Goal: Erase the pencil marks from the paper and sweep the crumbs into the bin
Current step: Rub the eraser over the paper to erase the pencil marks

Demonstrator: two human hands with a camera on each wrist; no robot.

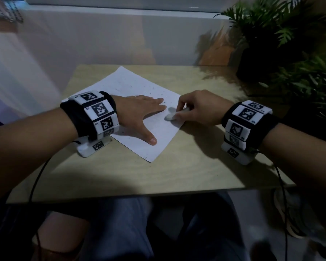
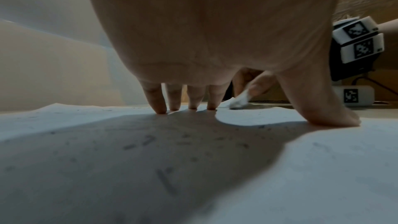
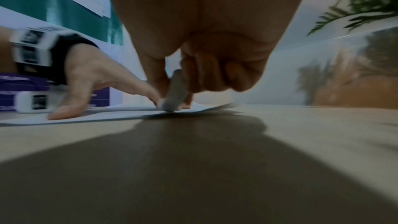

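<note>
White eraser [image 1: 170,116] tip-down on crumb-speckled white paper [image 1: 132,85].

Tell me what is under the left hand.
The left hand presses flat on the paper, strewn with eraser crumbs. Any marks beneath the palm are covered.

Dim room, light from ahead, hard shadows toward the viewer, motion-blurred right wrist view, bowed wide-angle edges

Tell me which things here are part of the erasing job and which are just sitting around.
Part of the job: paper, eraser, eraser crumbs, left hand pressing the paper flat, right hand pinching the eraser.

Just there: potted plant, table.
</note>
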